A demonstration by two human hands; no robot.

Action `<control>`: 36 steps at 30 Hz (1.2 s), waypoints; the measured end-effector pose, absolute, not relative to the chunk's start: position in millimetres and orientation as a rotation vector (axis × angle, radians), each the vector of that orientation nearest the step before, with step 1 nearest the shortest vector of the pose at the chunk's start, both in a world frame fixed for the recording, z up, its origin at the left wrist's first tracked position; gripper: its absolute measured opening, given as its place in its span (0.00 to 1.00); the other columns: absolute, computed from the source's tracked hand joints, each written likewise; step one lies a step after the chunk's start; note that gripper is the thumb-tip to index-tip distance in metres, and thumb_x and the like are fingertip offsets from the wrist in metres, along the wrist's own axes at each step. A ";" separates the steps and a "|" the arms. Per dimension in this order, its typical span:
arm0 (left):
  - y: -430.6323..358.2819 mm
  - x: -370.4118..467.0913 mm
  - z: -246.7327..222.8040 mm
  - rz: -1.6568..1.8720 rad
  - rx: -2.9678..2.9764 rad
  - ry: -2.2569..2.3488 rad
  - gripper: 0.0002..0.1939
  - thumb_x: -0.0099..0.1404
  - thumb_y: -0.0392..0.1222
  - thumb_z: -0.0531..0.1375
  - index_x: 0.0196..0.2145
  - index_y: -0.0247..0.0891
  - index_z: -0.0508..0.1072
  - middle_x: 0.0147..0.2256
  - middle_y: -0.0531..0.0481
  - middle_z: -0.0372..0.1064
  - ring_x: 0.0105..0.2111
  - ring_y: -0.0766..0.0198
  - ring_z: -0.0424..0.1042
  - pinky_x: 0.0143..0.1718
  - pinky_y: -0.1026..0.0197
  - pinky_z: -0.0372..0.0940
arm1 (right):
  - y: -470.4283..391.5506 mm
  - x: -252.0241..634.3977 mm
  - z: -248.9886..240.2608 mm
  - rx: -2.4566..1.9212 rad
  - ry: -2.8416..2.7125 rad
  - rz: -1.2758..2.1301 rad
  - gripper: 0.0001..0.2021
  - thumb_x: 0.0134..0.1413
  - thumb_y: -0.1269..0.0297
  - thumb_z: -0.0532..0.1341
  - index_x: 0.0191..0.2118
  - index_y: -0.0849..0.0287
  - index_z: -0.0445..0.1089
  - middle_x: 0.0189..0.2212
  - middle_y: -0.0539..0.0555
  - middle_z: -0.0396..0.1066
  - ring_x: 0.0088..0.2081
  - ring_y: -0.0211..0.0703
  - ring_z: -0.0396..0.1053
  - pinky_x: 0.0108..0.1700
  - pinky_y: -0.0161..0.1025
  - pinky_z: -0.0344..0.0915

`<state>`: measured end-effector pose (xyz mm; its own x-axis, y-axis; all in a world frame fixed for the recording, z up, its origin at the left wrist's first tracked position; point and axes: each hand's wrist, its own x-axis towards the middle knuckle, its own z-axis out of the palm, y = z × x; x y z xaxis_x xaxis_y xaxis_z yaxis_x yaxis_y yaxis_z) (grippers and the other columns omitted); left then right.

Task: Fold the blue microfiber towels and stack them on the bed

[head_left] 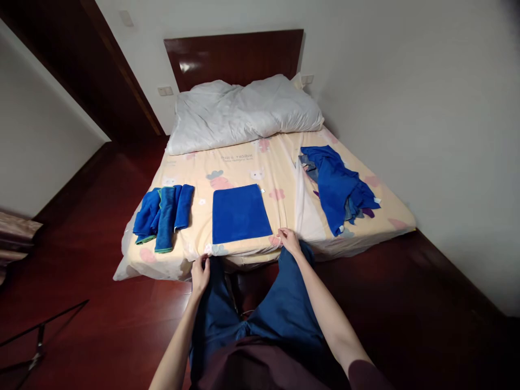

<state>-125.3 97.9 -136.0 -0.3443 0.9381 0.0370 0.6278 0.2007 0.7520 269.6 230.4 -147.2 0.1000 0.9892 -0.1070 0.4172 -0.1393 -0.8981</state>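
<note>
A blue cloth lies spread flat near the front edge of the bed, with a small white tag at its right side. My right hand is just off the cloth's lower right corner, its fingertips pinched together on the patterned bed sheet, which creases there. Below the cloth's lower left corner, my left hand rests at the bed's edge with thumb and fingers apart and nothing in it. Neither hand touches the cloth.
Rolled blue cloths with green edging lie at the bed's left. A loose heap of blue and grey cloths is at the right. A white quilt lies against the dark headboard. A thin black stand is on the floor at left.
</note>
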 end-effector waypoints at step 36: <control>163.1 -126.6 -170.9 1.214 1.260 1.591 0.27 0.54 0.44 0.65 0.52 0.35 0.76 0.47 0.41 0.76 0.42 0.56 0.77 0.45 0.52 0.75 | 221.6 228.1 -180.6 -1.361 -1.318 1.072 0.14 0.40 0.66 0.63 0.37 0.60 0.77 0.30 0.52 0.72 0.25 0.37 0.64 0.26 0.35 0.65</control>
